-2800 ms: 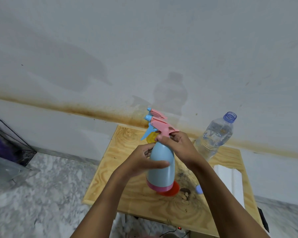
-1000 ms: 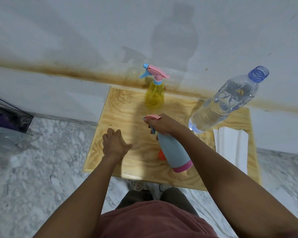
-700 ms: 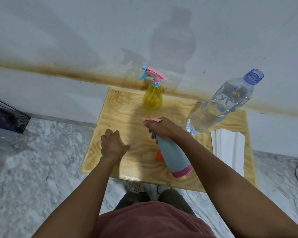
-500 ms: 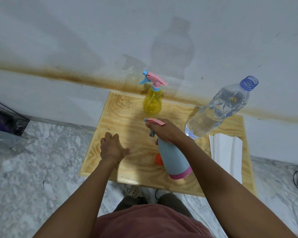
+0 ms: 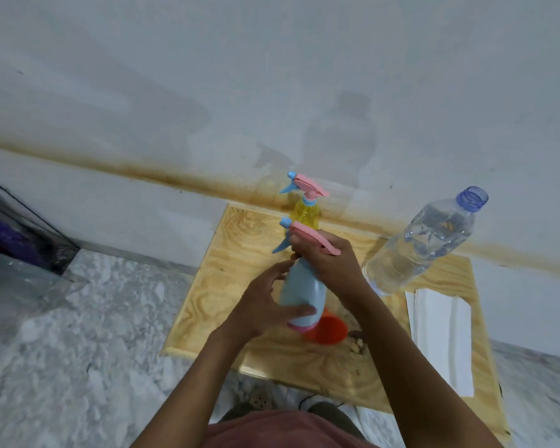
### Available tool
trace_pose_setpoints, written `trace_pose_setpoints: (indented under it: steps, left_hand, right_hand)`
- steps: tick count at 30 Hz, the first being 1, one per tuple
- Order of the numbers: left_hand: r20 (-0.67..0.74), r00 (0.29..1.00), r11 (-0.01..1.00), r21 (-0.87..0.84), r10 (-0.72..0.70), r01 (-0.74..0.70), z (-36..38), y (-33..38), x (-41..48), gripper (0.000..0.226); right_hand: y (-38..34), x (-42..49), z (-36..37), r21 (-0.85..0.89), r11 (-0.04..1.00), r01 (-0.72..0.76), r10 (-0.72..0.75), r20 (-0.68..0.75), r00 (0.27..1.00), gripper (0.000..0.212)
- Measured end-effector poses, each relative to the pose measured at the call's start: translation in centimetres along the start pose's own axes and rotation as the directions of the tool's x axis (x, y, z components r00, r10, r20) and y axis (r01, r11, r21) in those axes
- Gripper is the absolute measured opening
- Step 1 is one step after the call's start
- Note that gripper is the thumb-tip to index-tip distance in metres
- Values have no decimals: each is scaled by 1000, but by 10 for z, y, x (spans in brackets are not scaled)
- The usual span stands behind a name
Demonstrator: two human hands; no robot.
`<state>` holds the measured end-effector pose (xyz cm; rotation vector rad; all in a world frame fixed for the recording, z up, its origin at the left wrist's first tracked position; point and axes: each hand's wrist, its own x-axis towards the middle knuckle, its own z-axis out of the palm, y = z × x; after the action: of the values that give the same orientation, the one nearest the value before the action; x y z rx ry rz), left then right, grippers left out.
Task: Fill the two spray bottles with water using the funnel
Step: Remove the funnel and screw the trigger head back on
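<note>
Left hand [image 5: 265,305] has lifted off the wooden table [image 5: 227,286] and now clasps the blue spray bottle [image 5: 301,289] low down, thumb across its front. Right hand [image 5: 332,263] grips its neck. The bottle is held roughly upright over the table's middle, above the orange funnel [image 5: 328,329]. The yellow spray bottle [image 5: 304,215] stands at the table's far edge.

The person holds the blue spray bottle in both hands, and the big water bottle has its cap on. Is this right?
Not quite: in the head view the water bottle has no cap; its neck is open. The left hand and right hand do hold the blue spray bottle.
</note>
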<state>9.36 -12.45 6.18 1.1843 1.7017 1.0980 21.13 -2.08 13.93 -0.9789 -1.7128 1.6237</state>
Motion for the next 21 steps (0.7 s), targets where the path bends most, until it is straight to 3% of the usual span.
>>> trace_pose_setpoints:
  steps: [2,7,14,17,21]
  left_hand:
    - [-71,997,999,-19,41,-43,2,6,1,75]
    - [-182,978,995,37,100,-94,-5,6,4,80]
    - [-279,949,986,115,150,-122,-20,-1,22,78]
    - [-294,952,996,57,84,-70,-34,-5,43,70]
    - [-320,946,998,-50,-60,46,-59,-12,80,65]
  right_hand:
    - [-2,1,4,-4,999,40,-40,-25,999,5]
    - [7,3,6,-90,995,38,-42,-48,998,27]
    - [19,19,8,-182,982,52,-56,-20,998,31]
    - [23,38,5,-225,974,28,-44,-63,997,33]
    - [46,67,-9,-289,949,-128,44,-278,959,35]
